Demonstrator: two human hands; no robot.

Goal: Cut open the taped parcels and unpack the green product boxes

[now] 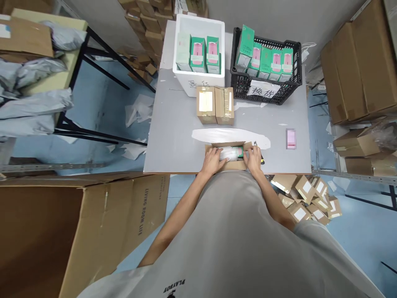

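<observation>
At the table's near edge, right against my body, lies a small open cardboard carton (235, 165) with its flaps raised. Inside it is a green and white product box (239, 152), its left part covered by white wrapping. My left hand (213, 160) grips the carton's left end, thumb reaching over the white wrapping. On the right end, my right hand (253, 159) holds the carton, with the thumb near the green part. A yellow and black tool (262, 159), mostly hidden, lies beside my right hand.
Behind are two taped cartons (215, 105), a white foam bin (199, 82) and a black crate (266, 89), both holding green boxes. A pink-screened object (290, 138) lies right. A large open carton (124, 223) stands left; several small cartons (310, 198) are piled on the floor right.
</observation>
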